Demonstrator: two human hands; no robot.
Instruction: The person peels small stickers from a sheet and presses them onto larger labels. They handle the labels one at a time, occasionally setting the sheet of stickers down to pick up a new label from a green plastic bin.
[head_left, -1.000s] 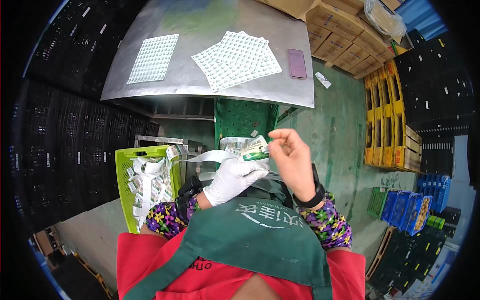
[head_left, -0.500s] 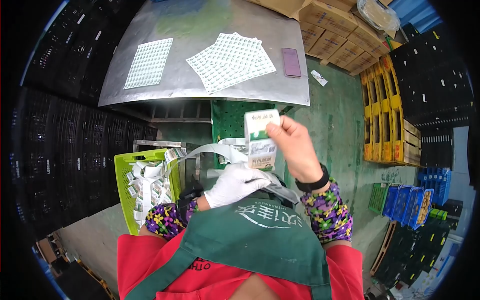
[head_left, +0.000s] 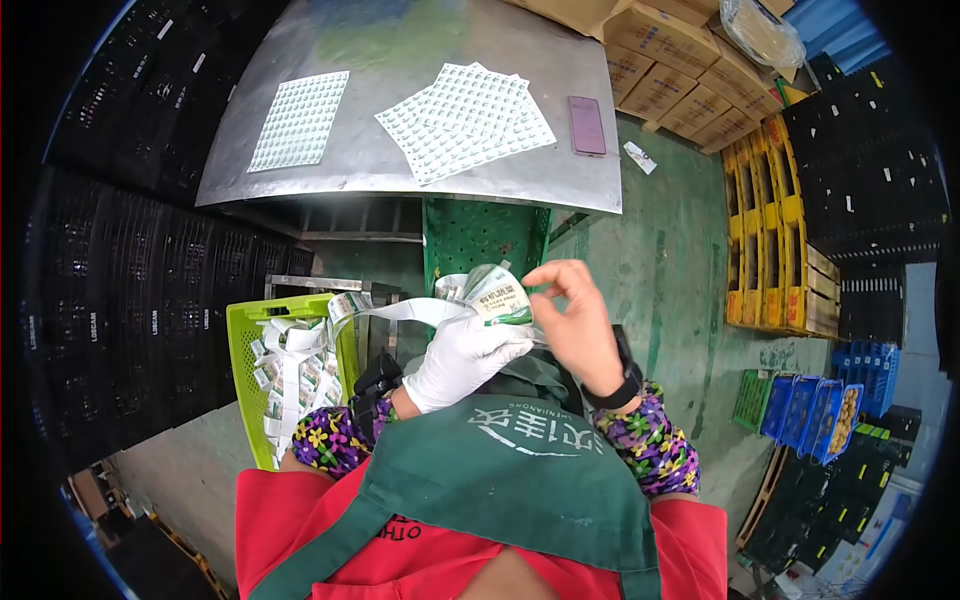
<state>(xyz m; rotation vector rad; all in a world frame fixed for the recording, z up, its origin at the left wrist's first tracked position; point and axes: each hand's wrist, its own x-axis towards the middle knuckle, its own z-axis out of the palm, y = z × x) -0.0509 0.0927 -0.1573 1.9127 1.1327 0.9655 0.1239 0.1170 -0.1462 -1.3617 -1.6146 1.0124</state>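
Note:
My left hand (head_left: 462, 358), in a white glove, is closed around a strip of printed labels (head_left: 497, 300) in front of the apron. My bare right hand (head_left: 577, 322) has its thumb and index finger pinched at the right edge of the label; how much it grips there is hard to see. A pale backing strip (head_left: 405, 308) runs left from the left hand to a lime-green basket (head_left: 345, 400). Inside the basket lies a tangled heap of more label strips (head_left: 300, 375).
The metal table (head_left: 380, 185) ahead bears sheets of small stickers (head_left: 470, 120), another sheet (head_left: 300, 120) and a phone (head_left: 587, 126). Black crates (head_left: 120, 300) stand left. Cartons (head_left: 670, 75), yellow pallets (head_left: 765, 230) and blue baskets (head_left: 800, 410) are at right.
My right hand has moved down and slightly right. The label stretch that stood raised between the hands is now folded low over the left hand.

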